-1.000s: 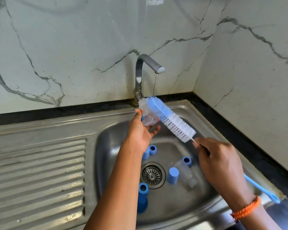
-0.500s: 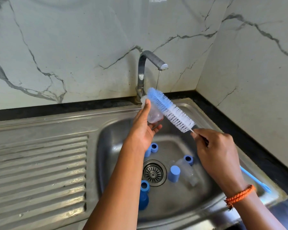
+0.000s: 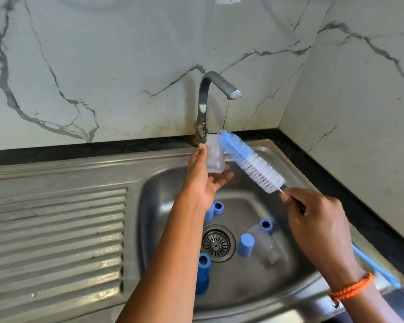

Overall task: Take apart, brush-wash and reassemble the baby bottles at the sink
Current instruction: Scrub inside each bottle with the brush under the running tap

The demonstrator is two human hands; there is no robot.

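Note:
My left hand [image 3: 207,180] holds a small clear bottle body [image 3: 214,157] upright over the sink basin [image 3: 296,285], just below the tap. My right hand [image 3: 317,222] grips the handle of a blue-and-white bottle brush [image 3: 251,160]. The brush's blue tip lies against the bottle's upper right side, outside it, under a thin stream of water from the tap [image 3: 216,94]. On the basin floor lie a blue cap [image 3: 245,244], a blue ring [image 3: 266,226], another clear bottle [image 3: 265,244], a blue piece [image 3: 217,208] and a blue part [image 3: 203,272] near the drain [image 3: 216,243].
A ribbed steel drainboard [image 3: 56,234] stretches to the left of the basin. Marble walls meet in a corner at the back right, edged by a black counter strip [image 3: 336,185]. The brush's blue handle end [image 3: 378,269] reaches over the sink's right rim.
The bottle has turned from tilted to upright in my left hand and the brush has slid up along its side. The view has shifted slightly.

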